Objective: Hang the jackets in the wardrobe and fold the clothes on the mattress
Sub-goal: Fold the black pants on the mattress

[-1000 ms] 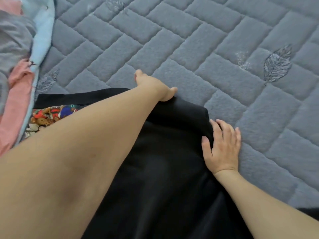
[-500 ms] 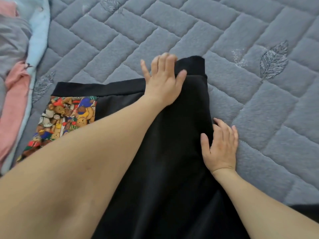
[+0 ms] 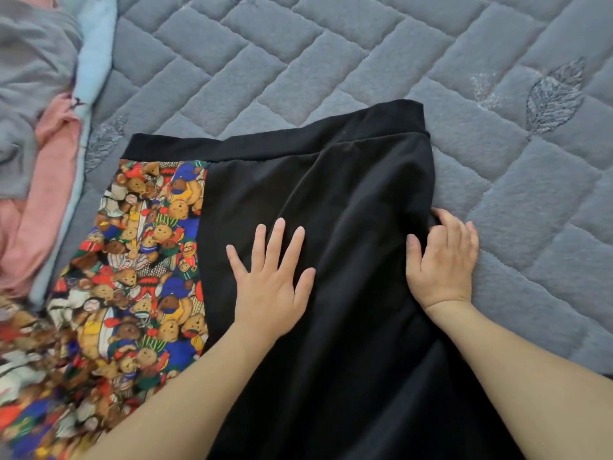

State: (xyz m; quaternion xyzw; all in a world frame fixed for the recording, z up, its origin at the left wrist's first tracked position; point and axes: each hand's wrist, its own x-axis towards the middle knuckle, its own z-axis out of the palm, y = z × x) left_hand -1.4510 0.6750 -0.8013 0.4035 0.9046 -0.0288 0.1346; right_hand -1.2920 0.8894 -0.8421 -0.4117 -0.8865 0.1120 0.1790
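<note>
A black garment [image 3: 348,180] with a colourful teddy-bear print panel [image 3: 142,260] lies spread on the grey quilted mattress [image 3: 331,61], its black band at the far end. My left hand [image 3: 272,287] lies flat on the black cloth near its middle, fingers straight and spread. My right hand [image 3: 444,263] rests on the garment's right edge, thumb on the cloth and fingers partly on the mattress, the index finger slightly bent against the fold.
A heap of other clothes sits at the far left: grey cloth [image 3: 30,78], pink cloth [image 3: 49,194] and a light blue piece [image 3: 96,44]. The mattress stretches bare beyond and to the right of the garment, with embroidered leaves [image 3: 554,94].
My left hand has slid back from the far band to the middle of the black cloth. The band's right corner now lies uncovered. My right hand stays at the right edge.
</note>
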